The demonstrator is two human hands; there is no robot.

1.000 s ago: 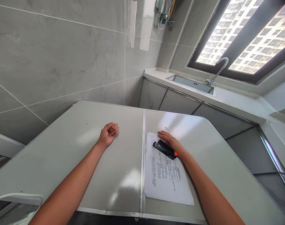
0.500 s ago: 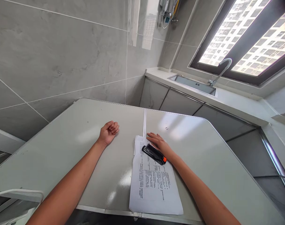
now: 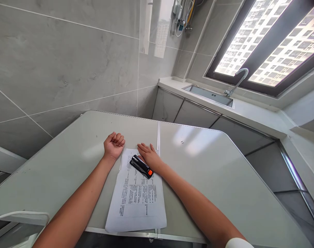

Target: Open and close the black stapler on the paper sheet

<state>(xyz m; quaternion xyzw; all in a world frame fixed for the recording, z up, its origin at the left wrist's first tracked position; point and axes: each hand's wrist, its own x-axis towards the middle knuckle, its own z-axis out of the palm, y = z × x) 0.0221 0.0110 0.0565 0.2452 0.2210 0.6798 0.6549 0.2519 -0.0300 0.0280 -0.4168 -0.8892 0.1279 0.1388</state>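
Printed paper sheets [image 3: 136,213] lie across the table's middle seam, near its front edge. A black stapler [image 3: 140,166] with an orange end rests on their upper part. My right hand [image 3: 149,156] is stretched out beside the stapler, fingers extended over the top of the paper; its thumb is partly hidden by the stapler. To the left of the paper's top corner, my left hand [image 3: 114,145] rests on the table with its fingers curled into a loose fist, and nothing shows in it.
The pale folding table [image 3: 203,179] has a metal seam down its middle. Behind it stands a counter with a sink [image 3: 211,94] and a faucet [image 3: 239,81] below a window. A white curved rail [image 3: 20,213] is at the lower left.
My right hand has moved left, and the paper and stapler have shifted left with it. The stapler now shows more of its top. My left hand stays curled in nearly the same place.
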